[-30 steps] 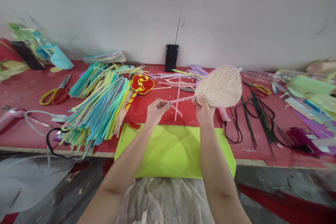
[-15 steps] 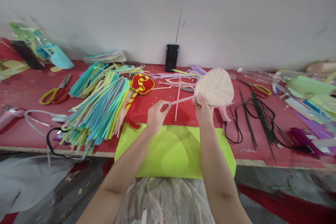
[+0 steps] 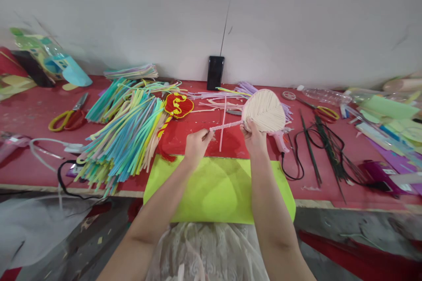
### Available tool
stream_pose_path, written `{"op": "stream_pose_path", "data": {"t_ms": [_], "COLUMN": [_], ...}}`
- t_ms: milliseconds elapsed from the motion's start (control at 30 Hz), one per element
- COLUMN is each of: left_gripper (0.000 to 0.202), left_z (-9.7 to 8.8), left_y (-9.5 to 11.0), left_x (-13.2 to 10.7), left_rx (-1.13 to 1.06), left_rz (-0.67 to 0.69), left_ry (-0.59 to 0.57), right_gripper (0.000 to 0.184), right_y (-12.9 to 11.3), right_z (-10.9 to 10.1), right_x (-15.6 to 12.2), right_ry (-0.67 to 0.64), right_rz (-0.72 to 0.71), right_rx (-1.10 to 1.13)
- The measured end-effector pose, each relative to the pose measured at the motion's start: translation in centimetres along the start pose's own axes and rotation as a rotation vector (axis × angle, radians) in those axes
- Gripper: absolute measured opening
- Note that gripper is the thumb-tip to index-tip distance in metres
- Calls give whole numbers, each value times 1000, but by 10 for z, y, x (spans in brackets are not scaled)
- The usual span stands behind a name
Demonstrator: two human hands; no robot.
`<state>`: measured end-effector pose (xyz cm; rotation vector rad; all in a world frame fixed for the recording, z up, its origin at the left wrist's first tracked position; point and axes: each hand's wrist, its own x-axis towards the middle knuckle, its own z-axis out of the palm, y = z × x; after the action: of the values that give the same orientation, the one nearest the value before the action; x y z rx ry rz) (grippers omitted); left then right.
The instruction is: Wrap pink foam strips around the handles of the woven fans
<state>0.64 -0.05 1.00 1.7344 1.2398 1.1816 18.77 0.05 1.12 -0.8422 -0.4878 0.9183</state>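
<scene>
A cream leaf-shaped piece made of fuzzy craft stems, with a pink twisted stalk, is held above the red table. My right hand grips the leaf at its base, fingers closed round it. My left hand pinches the free end of the pink stalk. Under both hands lies a lime green foam sheet at the table's front edge.
A big pile of pastel craft stems lies left, with a red and yellow ornament beside it. Yellow-handled scissors sit far left. A black phone leans on the wall. Black cords and green wires lie to the right.
The leaf piece has turned and drawn in leftward, looking narrower. My left hand slid slightly down along the pink stalk's end; my right hand kept its grip.
</scene>
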Motion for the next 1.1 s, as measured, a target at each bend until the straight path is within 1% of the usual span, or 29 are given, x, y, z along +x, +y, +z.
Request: {"op": "stream_pose_path", "data": {"t_ms": [67, 133, 200, 300, 400, 533, 633, 700, 800, 900, 967, 1100], "left_gripper": [26, 28, 28, 20, 12, 19, 27, 23, 16, 13, 13, 12], "left_z": [3, 4, 4, 1, -2, -6, -8, -9, -10, -9, -10, -10], "left_y": [-1, -2, -3, -4, -2, 1, 2, 3, 2, 0, 0, 3], "left_x": [3, 6, 8, 9, 8, 10, 12, 12, 12, 12, 11, 9], "left_rx": [-303, -539, -694, -883, -972, -1047, -1108, -1114, -1114, -1113, -1078, -996], "left_rz": [-139, -257, -340, -439, -540, -694, -789, -839, -874, -861, -826, -705], "left_ry": [-92, -157, -220, -292, -326, -314, -306, -293, -280, -278, -265, -242], "right_gripper": [29, 28, 29, 31, 34, 34, 32, 31, 31, 29, 28, 28], "right_y": [0, 1, 1, 2, 2, 1, 0, 0, -1, -3, -4, -7], "right_z": [0, 0, 1, 1, 0, -1, -1, -1, -1, 0, 1, 2], "right_x": [0, -1, -1, -1, 1, 1, 1, 0, -2, -4, -6, -7], "right_ry": [0, 4, 13, 35, 58, 68, 36, 8, -15, -32, -35, -37], "right_rz": [-14, -25, -34, -47, -53, -63, -66, -70, -76, -72, -66, -59], "right_rx": [-6, -22, -33, -36, -47, -66, -62, -59, -71, -85, -93, -87]}}
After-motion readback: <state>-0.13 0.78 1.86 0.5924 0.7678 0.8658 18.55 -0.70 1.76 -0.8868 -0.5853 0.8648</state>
